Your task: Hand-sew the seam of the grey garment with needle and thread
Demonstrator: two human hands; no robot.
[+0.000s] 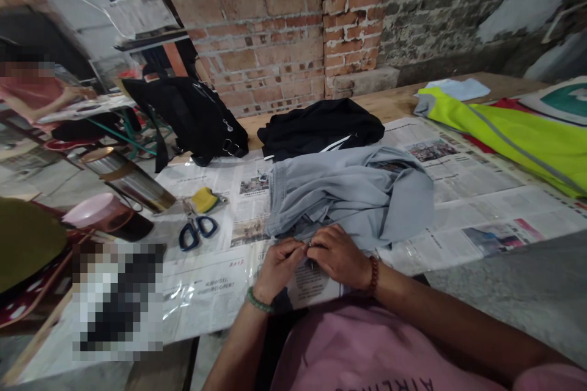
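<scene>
My left hand point(282, 266), with a green bead bracelet on the wrist, is closed in a pinch. Its fingertips meet those of my right hand point(337, 256), which wears a red-brown bead bracelet and is also pinched. Something small and thin shows between the fingertips, too small to name. Right beyond both hands lies a crumpled grey garment point(348, 186) with a stitched waistband on its left side. Dark-handled scissors point(197, 231) rest to the left of it, beside a small yellow-green item point(205, 200).
Newspaper point(206, 287) under clear plastic covers the table. Black clothing point(321, 125) and a black bag point(197, 113) lie at the back. A steel flask point(126, 177) and a pink-lidded cup point(107, 217) stand left. A yellow vest point(513, 134) and an iron point(562, 101) are right. Another person point(41, 95) sits far left.
</scene>
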